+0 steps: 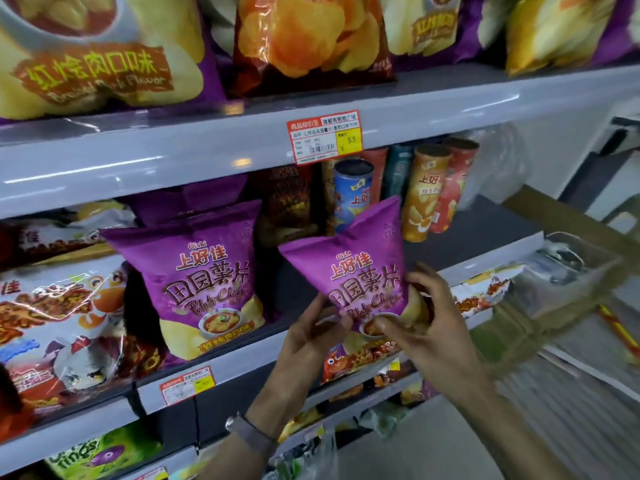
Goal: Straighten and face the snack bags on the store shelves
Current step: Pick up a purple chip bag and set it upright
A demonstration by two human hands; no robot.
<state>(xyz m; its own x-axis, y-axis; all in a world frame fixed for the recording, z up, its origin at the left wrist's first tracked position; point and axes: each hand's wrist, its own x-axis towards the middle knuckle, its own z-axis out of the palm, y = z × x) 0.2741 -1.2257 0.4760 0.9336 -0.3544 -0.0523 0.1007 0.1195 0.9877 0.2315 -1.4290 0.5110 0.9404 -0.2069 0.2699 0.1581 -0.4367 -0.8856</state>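
A purple potato-chip bag [360,268] is held in front of the middle shelf [242,362], tilted with its top leaning right. My left hand [311,337] pinches its lower left corner. My right hand [426,320] grips its lower right side, thumb across the front. A matching purple bag [201,285] stands upright on the shelf just to the left, label facing out. Dark red-brown bags [287,209] stand behind in shadow.
Chip canisters [426,192] stand at the back right of the middle shelf. Large chip bags [304,39] fill the top shelf. Clear-wrapped snack packs [59,323] crowd the left. Lower shelves hold more bags. A price tag [325,136] hangs on the upper shelf edge.
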